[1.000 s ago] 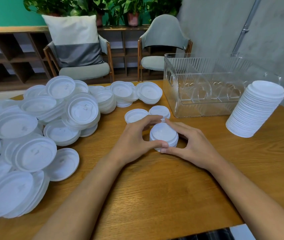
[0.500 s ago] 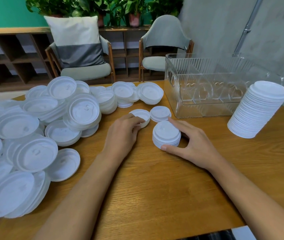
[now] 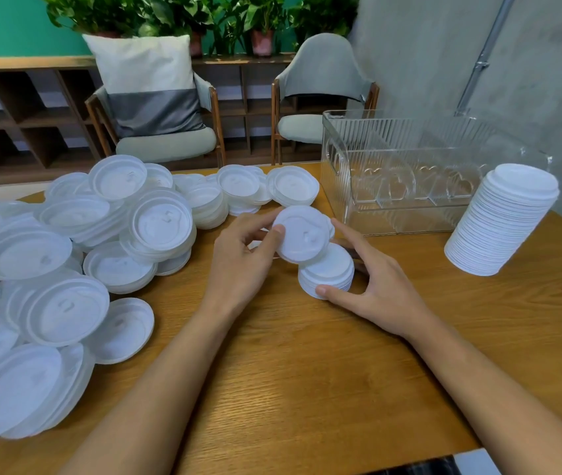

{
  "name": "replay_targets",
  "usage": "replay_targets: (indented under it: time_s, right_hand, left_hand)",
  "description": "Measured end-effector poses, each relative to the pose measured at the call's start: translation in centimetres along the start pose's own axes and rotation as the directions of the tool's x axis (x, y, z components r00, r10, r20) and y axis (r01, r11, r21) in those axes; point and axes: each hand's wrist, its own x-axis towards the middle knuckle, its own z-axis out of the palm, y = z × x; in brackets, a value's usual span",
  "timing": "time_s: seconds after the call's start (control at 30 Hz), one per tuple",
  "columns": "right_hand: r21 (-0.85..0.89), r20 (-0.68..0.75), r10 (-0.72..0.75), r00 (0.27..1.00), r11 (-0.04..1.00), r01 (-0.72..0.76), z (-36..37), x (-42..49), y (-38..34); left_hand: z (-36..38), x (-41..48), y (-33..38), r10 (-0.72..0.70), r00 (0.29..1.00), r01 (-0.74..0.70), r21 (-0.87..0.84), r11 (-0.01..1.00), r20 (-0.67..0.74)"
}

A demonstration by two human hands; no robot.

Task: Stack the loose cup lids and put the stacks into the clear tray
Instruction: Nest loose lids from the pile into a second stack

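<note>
Left hand (image 3: 241,258) grip pinches one lid (image 3: 301,234), tilted over the small stack (image 3: 327,274) cupped by the right hand (image 3: 380,294), far fingers hidden; loose lids (image 3: 67,255) cut off left; wooden tabletop (image 3: 307,371), clear tray (image 3: 392,217) beyond

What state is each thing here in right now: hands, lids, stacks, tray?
left hand, pinching one lid.
lid, raised, tilted over the small stack, not seated on it.
small stack, on the table, held by the right hand.
right hand, thumb and fingers round the small stack.
tall stack, standing beside the tray, leaning.
tray, upright, no lids visible inside.
loose lids, heaped at the table's left.
</note>
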Motion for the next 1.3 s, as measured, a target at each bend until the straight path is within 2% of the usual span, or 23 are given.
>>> replay_targets:
  time_s: [0.1,0.27,0.43,0.5,0.6,0.73,0.87,1.1,1.2,1.3]
  right_hand:
    - [0.028,0.022,-0.025,0.999,0.999,0.024,0.1,-0.1,-0.2]
    - [-0.019,0.033,-0.17,0.985,0.985,0.17,0.5,-0.4,-0.1]
    - [-0.021,0.015,-0.184,0.983,0.983,0.185,0.5,-0.3,0.2]
    - [-0.023,0.019,-0.169,0.985,0.985,0.169,0.6,-0.2,0.3]
    - [-0.023,0.019,-0.155,0.988,0.988,0.155,0.6,-0.2,0.3]
    - [0.024,0.008,-0.143,0.99,0.989,0.143,0.5,-0.2,0.2]
    - [0.022,-0.003,-0.141,0.99,0.99,0.141,0.4,-0.3,0.0]
    - [0.032,-0.006,-0.127,0.992,0.991,0.127,0.3,-0.3,0.0]
    - [0.095,0.008,-0.101,0.995,0.99,0.1,0.3,-0.2,-0.2]
    - [0.085,0.014,-0.095,0.995,0.992,0.093,0.2,-0.2,-0.2]
  left_hand:
    - [0.4,-0.2,0.2,-0.004,0.997,0.004,0.006,1.0,0.079]
    - [1.7,-1.1,-0.4,0.024,0.99,-0.035,0.08,0.996,0.14]
    - [2.3,-1.6,-0.7,0.138,0.971,-0.195,0.322,0.926,0.193]
    - [2.3,-1.7,-0.7,0.132,0.971,-0.199,0.374,0.906,0.199]
    - [2.0,-1.6,-0.4,0.152,0.966,-0.219,0.345,0.913,0.209]
    - [1.1,-1.4,0.2,0.185,0.939,-0.266,0.273,0.924,0.29]
    - [0.9,-1.6,0.6,0.152,0.928,-0.225,0.186,0.956,0.341]
    - [1.6,-1.8,-0.3,0.134,0.953,-0.197,0.221,0.955,0.271]
    - [1.1,-1.5,-0.1,0.112,0.939,-0.168,0.148,0.975,0.326]
    - [0.8,-1.4,-0.3,0.093,0.92,-0.144,0.108,0.984,0.381]
